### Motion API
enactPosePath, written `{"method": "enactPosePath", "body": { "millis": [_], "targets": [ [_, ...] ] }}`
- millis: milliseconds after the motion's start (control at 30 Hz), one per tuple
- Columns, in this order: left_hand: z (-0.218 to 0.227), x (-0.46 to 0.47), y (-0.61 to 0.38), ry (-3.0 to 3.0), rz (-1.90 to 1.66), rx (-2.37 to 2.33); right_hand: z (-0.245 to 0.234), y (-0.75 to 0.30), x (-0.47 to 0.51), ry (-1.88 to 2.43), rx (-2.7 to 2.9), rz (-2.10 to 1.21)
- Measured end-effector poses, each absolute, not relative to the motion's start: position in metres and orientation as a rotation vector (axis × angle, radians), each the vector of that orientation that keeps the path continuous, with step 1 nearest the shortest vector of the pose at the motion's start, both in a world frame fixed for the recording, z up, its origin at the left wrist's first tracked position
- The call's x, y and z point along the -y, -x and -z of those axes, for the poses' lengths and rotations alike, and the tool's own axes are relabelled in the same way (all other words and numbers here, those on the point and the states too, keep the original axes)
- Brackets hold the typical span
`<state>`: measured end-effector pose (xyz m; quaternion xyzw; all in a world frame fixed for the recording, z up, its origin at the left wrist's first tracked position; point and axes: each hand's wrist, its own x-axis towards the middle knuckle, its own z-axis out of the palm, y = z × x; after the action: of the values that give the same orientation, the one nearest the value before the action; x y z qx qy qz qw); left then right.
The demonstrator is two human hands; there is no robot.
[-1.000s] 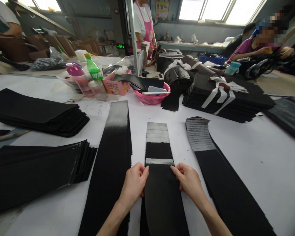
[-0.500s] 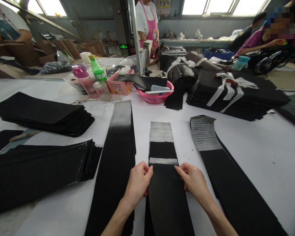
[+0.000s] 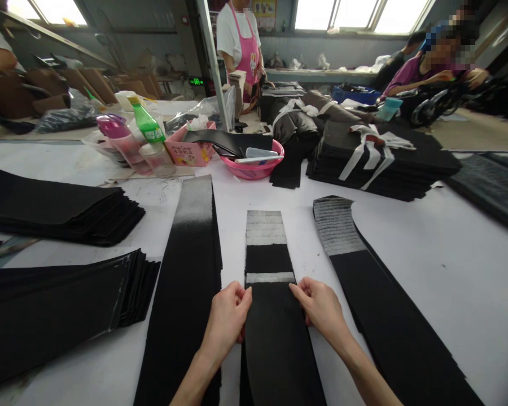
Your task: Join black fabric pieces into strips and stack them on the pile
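A smooth black strip (image 3: 275, 332) lies lengthwise before me, over a stack of black strips (image 3: 266, 258) whose far ends show whitish bands. My left hand (image 3: 228, 313) pinches the upper left corner of the smooth strip between thumb and fingers. At its upper right corner, my right hand (image 3: 319, 304) is closed in the same kind of pinch. One pale band shows just beyond the strip's far edge. To the left lies a long black strip pile (image 3: 180, 270) with a greyish far end. On the right is another black strip pile (image 3: 389, 299), its far end curled and striped pale.
Two stacks of black pieces, one farther (image 3: 55, 206) and one nearer (image 3: 63, 316), lie at left. Behind are a pink basin (image 3: 254, 169), a green bottle (image 3: 147, 121) and a tied black stack (image 3: 376, 158). Other people are in the background.
The whole view has shifted, so most things appear farther left. Both hands keep their pinch on the smooth black strip, which lies almost the same against the stack beneath.
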<state>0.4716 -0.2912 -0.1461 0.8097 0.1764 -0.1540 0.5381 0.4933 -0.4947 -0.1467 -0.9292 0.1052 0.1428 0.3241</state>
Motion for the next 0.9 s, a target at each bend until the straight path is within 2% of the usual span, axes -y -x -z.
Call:
{"method": "enactPosePath", "body": {
  "millis": [900],
  "targets": [
    [0.1477,0.2908,-0.4718,-1.953,0.33,-0.399,0.1479,-0.4963,0.4949,2.457,-0.277,-0.411]
  ]
}}
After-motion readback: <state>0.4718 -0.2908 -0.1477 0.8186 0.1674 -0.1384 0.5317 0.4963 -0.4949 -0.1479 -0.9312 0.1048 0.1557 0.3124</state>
